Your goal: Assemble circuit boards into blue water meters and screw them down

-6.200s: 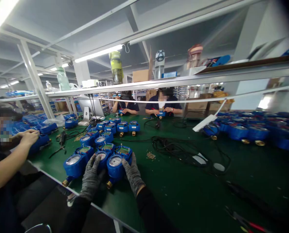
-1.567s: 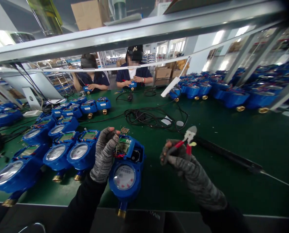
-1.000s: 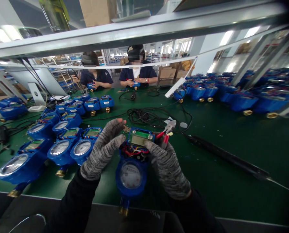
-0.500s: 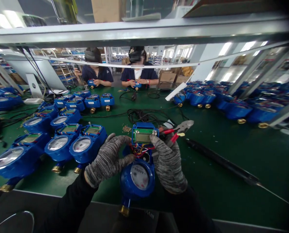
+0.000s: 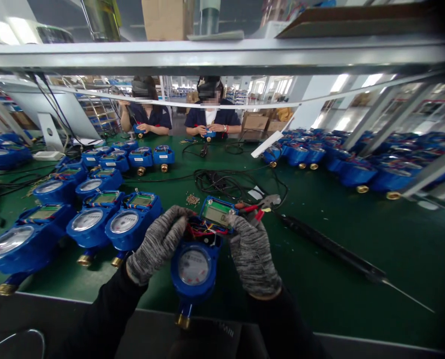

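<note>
A blue water meter (image 5: 192, 269) with a round dial and a brass end lies at the near edge of the green table (image 5: 320, 259). Its green display board (image 5: 218, 213) is lifted off the body, with red and coloured wires showing underneath. My left hand (image 5: 158, 244), in a grey knit glove, grips the meter's left side. My right hand (image 5: 252, 252), also gloved, holds the board's right edge and red-handled pliers (image 5: 262, 204) that point away to the right.
Rows of blue meters (image 5: 91, 219) fill the table's left side, and more blue meters (image 5: 357, 169) crowd the right. Black cables (image 5: 226, 182), a long black tool (image 5: 331, 249) and small loose parts (image 5: 192, 199) lie mid-table. Two people sit opposite, each holding a meter. A metal shelf (image 5: 222, 55) runs overhead.
Over six seconds I took one meter from the rows, picked up pliers and lifted its display board. In the last half second the board tilted lower and the meter shifted slightly left.
</note>
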The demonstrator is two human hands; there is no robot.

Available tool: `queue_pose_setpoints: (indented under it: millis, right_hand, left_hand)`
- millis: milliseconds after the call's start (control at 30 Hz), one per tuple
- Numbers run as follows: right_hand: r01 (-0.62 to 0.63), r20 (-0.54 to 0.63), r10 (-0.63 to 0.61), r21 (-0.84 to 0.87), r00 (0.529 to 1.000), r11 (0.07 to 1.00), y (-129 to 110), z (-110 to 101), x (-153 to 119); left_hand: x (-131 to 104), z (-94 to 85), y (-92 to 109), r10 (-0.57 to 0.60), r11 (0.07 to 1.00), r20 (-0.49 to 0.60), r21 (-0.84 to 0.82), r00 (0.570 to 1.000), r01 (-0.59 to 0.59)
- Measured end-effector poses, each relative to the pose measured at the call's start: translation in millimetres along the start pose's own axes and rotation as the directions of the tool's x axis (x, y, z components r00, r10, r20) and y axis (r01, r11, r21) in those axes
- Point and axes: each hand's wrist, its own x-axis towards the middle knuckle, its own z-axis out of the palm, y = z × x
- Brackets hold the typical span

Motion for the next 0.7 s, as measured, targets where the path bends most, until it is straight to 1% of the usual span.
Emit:
queue_pose_setpoints:
  millis: [67,133,167,200,233,267,333,367,400,433,500,533,567,600,633,667,700]
  right_hand:
    - [-0.026,0.026,0.026,-0.013,0.999,1.000,2,-1,1]
    - [-0.019,0.047,0.021,-0.043,0.999,0.999,1,-3,2]
    - [-0.008,0.057,0.012,-0.063,0.998,0.998,0,-4,3]
    - [0.002,0.061,0.003,-0.083,0.998,0.997,-2,-5,4]
    - [0.008,0.064,-0.001,-0.100,0.998,0.995,-4,-6,5]
    - [0.006,0.069,0.002,-0.113,0.998,0.994,-6,-6,6]
    - [-0.002,0.082,0.013,-0.127,0.997,0.992,-9,-7,8]
    - [-0.004,0.089,0.016,-0.130,0.996,0.991,-11,-7,8]
    - [-0.004,0.096,0.017,-0.135,0.995,0.991,-12,-7,9]
    - [-0.002,0.102,0.017,-0.139,0.995,0.990,-13,-7,9]
    - [-0.001,0.114,0.019,-0.155,0.993,0.988,-13,-8,8]
    - [0.002,0.128,0.019,-0.164,0.992,0.986,-13,-8,8]
    - [0.002,0.144,0.022,-0.168,0.989,0.986,-14,-7,7]
    - [0.002,0.160,0.025,-0.167,0.987,0.986,-15,-6,6]
    - [-0.004,0.172,0.033,-0.163,0.985,0.987,-17,-5,4]
    - [-0.019,0.183,0.047,-0.155,0.982,0.988,-19,-4,2]
    - [-0.041,0.192,0.069,-0.148,0.979,0.988,-21,-3,1]
  left_hand:
    - [-3,0.6,-7,-0.026,0.999,-0.071,-0.026,0.997,0.024]
    - [2,1.4,-4,-0.113,0.986,-0.116,-0.139,0.987,0.097]
    - [7,1.2,0,-0.170,0.965,-0.103,-0.217,0.980,0.145]
    - [12,0.3,7,-0.226,0.930,-0.060,-0.309,0.972,0.197]
    - [18,-1.4,13,-0.262,0.887,0.007,-0.391,0.965,0.244]
    - [23,-3.8,18,-0.289,0.826,0.096,-0.478,0.953,0.299]
    - [30,-10.1,25,-0.265,0.720,0.257,-0.588,0.929,0.368]
    - [32,-13.2,26,-0.222,0.707,0.316,-0.600,0.923,0.375]
    - [33,-15.7,25,-0.169,0.743,0.341,-0.573,0.925,0.347]
    - [33,-17.2,24,-0.118,0.809,0.347,-0.510,0.931,0.292]
    - [32,-17.0,22,-0.036,0.951,0.309,-0.281,0.951,0.127]
    - [31,-15.4,22,0.000,0.990,0.270,-0.134,0.963,0.037]
    - [31,-12.9,22,0.037,0.999,0.233,0.003,0.972,-0.038]
    - [32,-10.1,24,0.073,0.989,0.198,0.113,0.977,-0.097]
    - [33,-7.5,26,0.103,0.973,0.162,0.187,0.981,-0.133]
    - [35,-5.5,28,0.122,0.964,0.117,0.223,0.986,-0.146]
    - [37,-4.6,30,0.122,0.966,0.074,0.221,0.990,-0.135]
